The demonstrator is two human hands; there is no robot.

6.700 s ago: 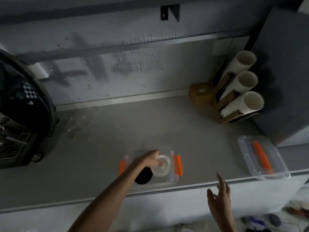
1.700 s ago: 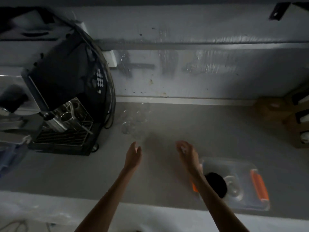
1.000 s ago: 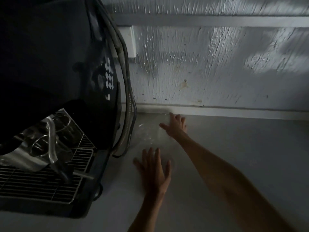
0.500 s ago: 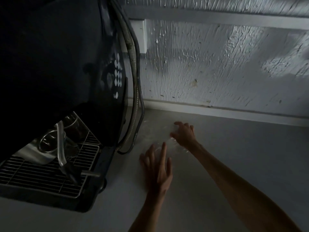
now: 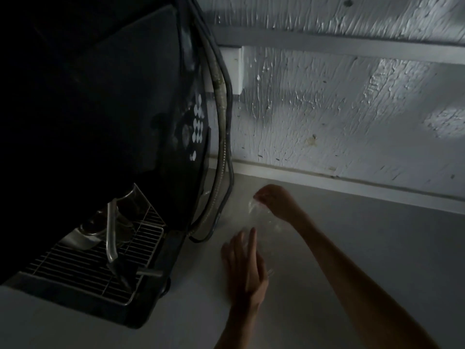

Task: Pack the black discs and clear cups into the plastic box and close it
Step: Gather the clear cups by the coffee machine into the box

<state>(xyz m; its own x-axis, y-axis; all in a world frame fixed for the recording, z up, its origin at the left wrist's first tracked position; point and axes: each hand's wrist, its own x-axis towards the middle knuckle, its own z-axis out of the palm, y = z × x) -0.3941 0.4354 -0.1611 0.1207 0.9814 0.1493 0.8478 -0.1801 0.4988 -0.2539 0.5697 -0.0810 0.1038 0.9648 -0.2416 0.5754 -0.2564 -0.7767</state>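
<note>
This looks like a kitchen or a coffee corner. A big black coffee machine [image 5: 100,137] stands on a plain grey counter [image 5: 364,248] — it has a metal drip grid [image 5: 100,260], a shiny steam pipe [image 5: 110,230] and hoses [image 5: 222,137] down its side. Behind it is a rough white painted wall [image 5: 339,117] — the light is dim.

A black coffee machine [image 5: 100,147] with its drip grate [image 5: 100,260] and hanging hoses [image 5: 222,147] blocks the whole left side, and the textured wall [image 5: 352,109] closes off the back. To the right of the machine the grey surface [image 5: 377,248] lies open, crossed only by the two forearms and a faint clear cup [image 5: 261,212] near the hoses.
</note>
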